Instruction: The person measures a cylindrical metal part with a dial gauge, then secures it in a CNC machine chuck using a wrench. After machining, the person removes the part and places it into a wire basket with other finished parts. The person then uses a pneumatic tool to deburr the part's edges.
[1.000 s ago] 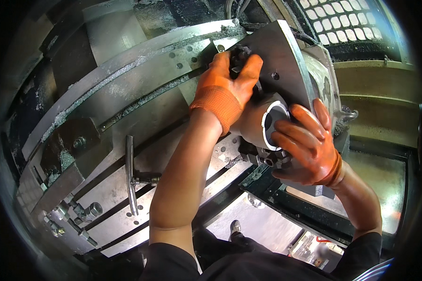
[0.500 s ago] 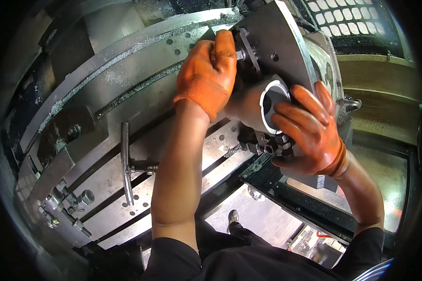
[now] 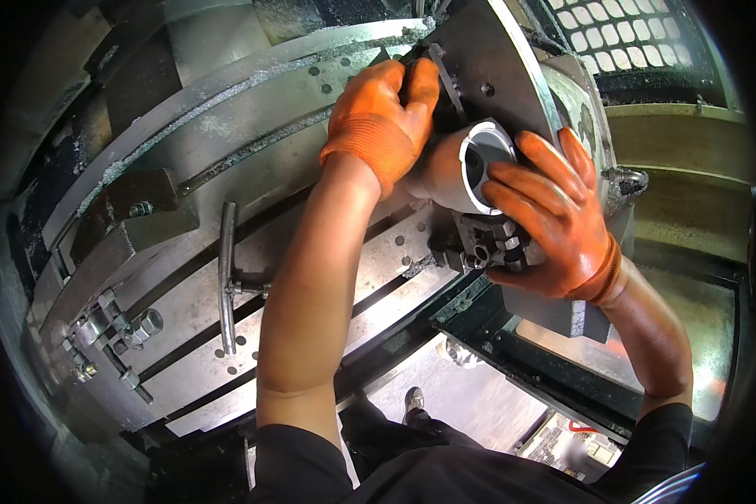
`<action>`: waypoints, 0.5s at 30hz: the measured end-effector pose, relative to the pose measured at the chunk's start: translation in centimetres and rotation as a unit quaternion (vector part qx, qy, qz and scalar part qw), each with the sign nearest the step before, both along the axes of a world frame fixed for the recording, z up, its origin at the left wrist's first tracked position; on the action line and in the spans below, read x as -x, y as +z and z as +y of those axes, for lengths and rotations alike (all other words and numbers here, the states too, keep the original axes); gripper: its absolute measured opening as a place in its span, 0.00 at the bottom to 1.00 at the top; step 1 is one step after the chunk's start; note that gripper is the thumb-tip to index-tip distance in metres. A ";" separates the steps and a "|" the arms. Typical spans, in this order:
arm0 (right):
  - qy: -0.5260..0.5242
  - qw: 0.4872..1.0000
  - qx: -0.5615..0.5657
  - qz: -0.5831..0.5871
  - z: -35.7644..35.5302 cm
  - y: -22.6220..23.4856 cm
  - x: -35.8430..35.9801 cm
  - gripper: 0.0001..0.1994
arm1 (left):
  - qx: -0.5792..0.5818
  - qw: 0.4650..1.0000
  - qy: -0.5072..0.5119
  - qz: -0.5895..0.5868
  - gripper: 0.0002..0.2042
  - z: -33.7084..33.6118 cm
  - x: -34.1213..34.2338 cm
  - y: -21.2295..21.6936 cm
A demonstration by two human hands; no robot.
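A hollow grey metal cylinder (image 3: 450, 175) with a notched bright rim lies against a dark fixture plate (image 3: 494, 63), its open end facing me. My right hand (image 3: 559, 223), in an orange glove, spreads its fingers across the cylinder's rim and towards the plate's edge. Its thumb reaches down by a block with nuts and bolts (image 3: 497, 239). My left hand (image 3: 386, 118), gloved too, is closed beside a flat metal clamp bar (image 3: 447, 84) on the plate. What its fingers grip is hidden behind the glove.
A slotted machine table (image 3: 311, 151) with holes and metal chips extends left. On it are a T-handled tool (image 3: 228, 277), a steel block (image 3: 134, 227) and loose bolts (image 3: 113, 336). A dark-framed tray (image 3: 672, 311) lies right, below a grille (image 3: 617, 34).
My left hand has shifted slightly right, covering the bolt seen at the clamp bar before. My right hand has risen a little in the picture, its fingers still at the cylinder's rim.
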State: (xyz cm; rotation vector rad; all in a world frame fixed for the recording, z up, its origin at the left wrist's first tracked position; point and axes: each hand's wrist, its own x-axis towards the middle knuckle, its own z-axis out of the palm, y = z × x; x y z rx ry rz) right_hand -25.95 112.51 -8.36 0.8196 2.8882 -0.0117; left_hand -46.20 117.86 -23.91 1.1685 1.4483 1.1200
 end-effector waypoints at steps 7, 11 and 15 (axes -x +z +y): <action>-0.006 1.000 0.024 -0.016 0.3 0.3 0.1 0.45 | 0.004 0.999 0.047 -0.006 0.35 2.2 0.6 1.1; 0.003 1.000 0.004 0.001 0.1 -0.1 0.0 0.45 | 0.069 0.997 0.024 0.036 0.34 2.0 -0.5 2.5; 0.000 1.000 0.007 0.004 0.0 0.0 -0.1 0.45 | 0.086 0.996 0.026 0.029 0.33 1.2 -0.7 3.5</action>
